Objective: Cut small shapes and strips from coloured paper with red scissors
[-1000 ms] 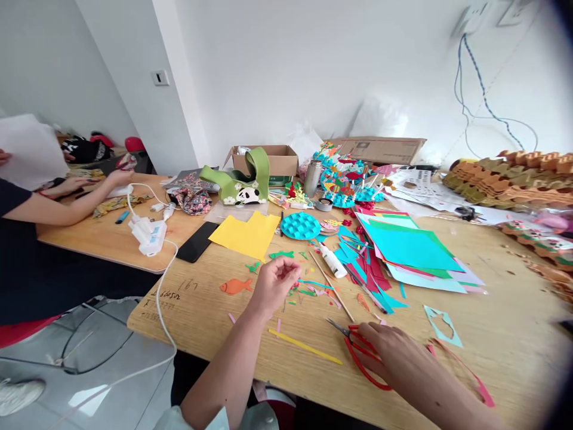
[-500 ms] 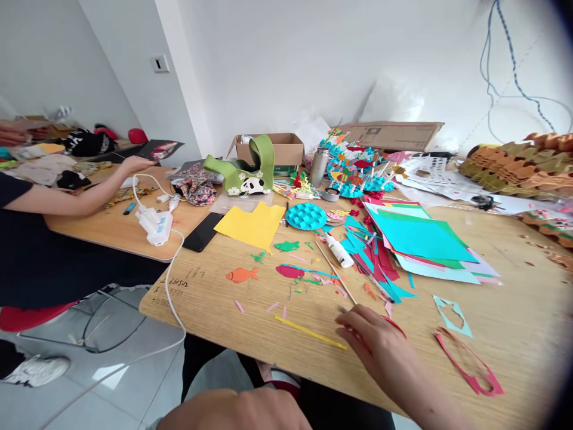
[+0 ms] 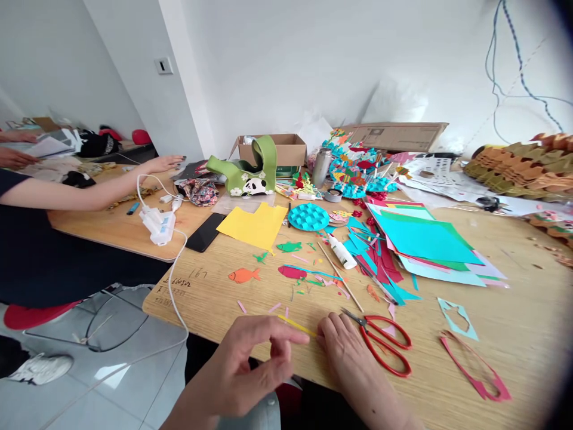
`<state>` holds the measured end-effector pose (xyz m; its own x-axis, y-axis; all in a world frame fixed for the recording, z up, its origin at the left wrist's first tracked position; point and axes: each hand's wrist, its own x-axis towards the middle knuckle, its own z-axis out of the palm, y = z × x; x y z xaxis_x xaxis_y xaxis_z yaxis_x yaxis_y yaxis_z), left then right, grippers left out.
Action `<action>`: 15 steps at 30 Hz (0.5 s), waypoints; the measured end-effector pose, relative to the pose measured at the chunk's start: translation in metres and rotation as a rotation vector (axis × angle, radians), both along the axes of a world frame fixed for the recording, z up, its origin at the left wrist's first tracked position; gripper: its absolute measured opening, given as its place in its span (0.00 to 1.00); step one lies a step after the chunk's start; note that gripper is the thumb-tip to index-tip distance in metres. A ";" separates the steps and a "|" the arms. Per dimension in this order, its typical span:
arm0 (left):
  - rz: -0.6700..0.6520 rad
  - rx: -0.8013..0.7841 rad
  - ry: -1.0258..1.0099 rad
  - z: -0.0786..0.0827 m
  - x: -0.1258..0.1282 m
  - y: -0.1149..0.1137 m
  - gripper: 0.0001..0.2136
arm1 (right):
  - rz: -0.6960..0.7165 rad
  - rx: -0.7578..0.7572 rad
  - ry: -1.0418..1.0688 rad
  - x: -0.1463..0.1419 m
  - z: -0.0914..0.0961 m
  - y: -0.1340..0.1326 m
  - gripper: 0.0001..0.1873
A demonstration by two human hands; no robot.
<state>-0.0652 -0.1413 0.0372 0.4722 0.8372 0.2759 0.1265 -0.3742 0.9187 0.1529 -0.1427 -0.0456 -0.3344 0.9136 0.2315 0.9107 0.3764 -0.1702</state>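
My left hand [image 3: 244, 364] hovers over the table's front edge, thumb and index finger apart with nothing between them. Its index fingertip points at a thin yellow paper strip [image 3: 293, 323]. At the strip's right end, the fingers of my right hand [image 3: 347, 349] are curled together on it, low on the tabletop. Scissors with red handles [image 3: 388, 341] lie just right of that hand, blades slightly parted. Beyond the hands lie an orange paper fish [image 3: 244, 275], a magenta paper fish [image 3: 290, 272], a green paper fish [image 3: 289, 246] and a wooden stick [image 3: 340, 275].
A glue bottle [image 3: 342, 251], a blue woven paper disc [image 3: 308, 217], yellow paper [image 3: 253, 224] and stacked coloured sheets [image 3: 430, 239] sit farther back. A black phone [image 3: 203, 233] and power strip [image 3: 157, 226] are at left. A co-worker's arm [image 3: 102, 190] reaches over the neighbouring table.
My right hand has let go of the scissors and moved left to the yellow strip's end. My left hand has risen from below the table edge toward the strip. The co-worker's hand no longer holds the dark sheet.
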 end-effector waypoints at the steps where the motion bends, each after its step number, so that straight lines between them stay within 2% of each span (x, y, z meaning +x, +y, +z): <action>1: 0.005 -0.003 0.062 -0.003 0.004 0.005 0.11 | 0.002 0.017 -0.011 0.000 -0.001 0.000 0.10; 4: 0.082 0.057 0.198 -0.018 0.012 0.014 0.10 | -0.003 0.054 0.011 0.000 -0.003 0.000 0.10; 8: 0.179 0.192 0.392 -0.034 0.011 0.019 0.12 | -0.007 0.049 0.074 0.000 -0.002 -0.001 0.07; 15: 0.191 0.343 0.516 -0.043 0.006 0.020 0.18 | 0.001 -0.030 0.116 -0.001 0.004 -0.012 0.09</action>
